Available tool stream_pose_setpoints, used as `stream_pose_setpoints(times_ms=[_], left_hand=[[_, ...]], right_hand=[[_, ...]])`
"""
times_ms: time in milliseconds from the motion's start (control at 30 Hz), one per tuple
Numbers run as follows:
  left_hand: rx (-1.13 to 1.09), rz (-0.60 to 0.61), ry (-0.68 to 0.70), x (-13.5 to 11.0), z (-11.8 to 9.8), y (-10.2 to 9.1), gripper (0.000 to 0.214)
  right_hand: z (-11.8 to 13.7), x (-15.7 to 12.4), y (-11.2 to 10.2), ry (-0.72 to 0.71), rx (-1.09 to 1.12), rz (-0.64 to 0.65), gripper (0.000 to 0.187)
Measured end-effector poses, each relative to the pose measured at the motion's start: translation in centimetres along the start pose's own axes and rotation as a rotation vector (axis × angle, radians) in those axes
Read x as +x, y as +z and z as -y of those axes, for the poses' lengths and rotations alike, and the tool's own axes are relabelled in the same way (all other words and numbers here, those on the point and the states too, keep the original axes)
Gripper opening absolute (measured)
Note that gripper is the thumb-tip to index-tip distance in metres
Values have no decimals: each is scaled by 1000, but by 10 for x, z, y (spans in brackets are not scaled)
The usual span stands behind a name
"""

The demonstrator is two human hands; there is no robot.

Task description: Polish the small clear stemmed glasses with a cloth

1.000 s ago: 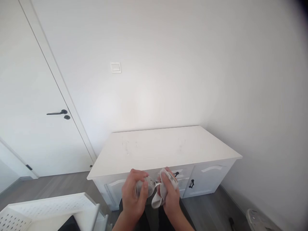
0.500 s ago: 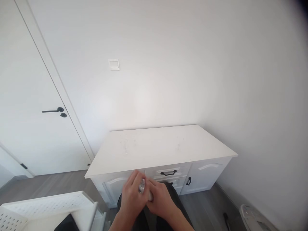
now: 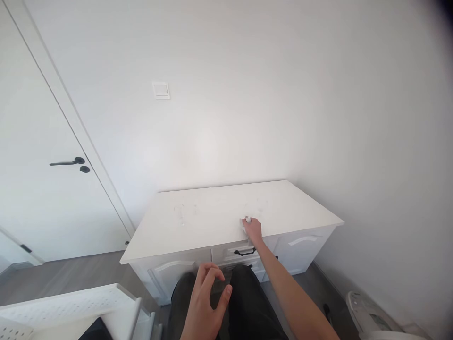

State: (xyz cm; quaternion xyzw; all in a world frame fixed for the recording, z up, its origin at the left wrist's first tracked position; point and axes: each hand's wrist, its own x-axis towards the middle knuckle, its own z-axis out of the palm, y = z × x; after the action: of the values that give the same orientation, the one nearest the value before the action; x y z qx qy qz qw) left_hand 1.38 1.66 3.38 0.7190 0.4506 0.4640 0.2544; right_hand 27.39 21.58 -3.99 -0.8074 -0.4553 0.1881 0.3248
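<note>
One cloth [image 3: 244, 224] is clutched in the right hand [image 3: 254, 229] on the worktop [image 3: 212, 215]. The left hand [image 3: 206, 304], fingers loosely curled apart, is empty.

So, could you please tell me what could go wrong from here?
The right hand holds a pale item, mostly hidden, near the front edge of the white cabinet; released there, it might fall. The knees are close to the drawers, so opening one might bump them.
</note>
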Motion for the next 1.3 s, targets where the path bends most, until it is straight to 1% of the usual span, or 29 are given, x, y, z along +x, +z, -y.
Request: stream_pose_setpoints(times_ms=[67, 133, 267, 333, 400, 500, 600, 667, 767, 933, 1167, 1300], left_hand=[[-37, 0, -6, -7, 5, 5, 13], [-53, 30, -11, -12, 11, 6, 16], [-66, 106, -30, -19, 23, 3, 18], [-72, 120, -34, -23, 30, 3, 21], [-73, 127, -31, -27, 36, 4, 25], [-67, 127, -37, -33, 43, 9, 30], [-59, 151, -48, -39, 49, 14, 35], [-60, 175, -45, -43, 53, 16, 40], [-54, 195, -54, -47, 57, 18, 49], [-27, 211, -99, -50, 60, 19, 55], [-19, 262, -109, -51, 59, 16, 47], [-28, 283, -104, -49, 55, 12, 46]], right_hand=[[2, 16, 6, 50, -20, 9, 32], [5, 28, 11, 77, -41, 14, 32], [10, 40, 18, 83, -85, -10, 33], [11, 39, 20, 65, -106, -38, 34], [9, 30, 22, 22, -128, -66, 36], [4, 12, 26, -86, -176, -86, 37], [1, -1, 29, -175, -240, -72, 39], [1, -3, 31, -213, -283, -54, 41], [4, 3, 33, -238, -339, -20, 40], [9, 17, 34, -223, -389, 6, 38], [12, 32, 39, -164, -391, -23, 44], [14, 39, 42, -111, -383, -40, 44]])
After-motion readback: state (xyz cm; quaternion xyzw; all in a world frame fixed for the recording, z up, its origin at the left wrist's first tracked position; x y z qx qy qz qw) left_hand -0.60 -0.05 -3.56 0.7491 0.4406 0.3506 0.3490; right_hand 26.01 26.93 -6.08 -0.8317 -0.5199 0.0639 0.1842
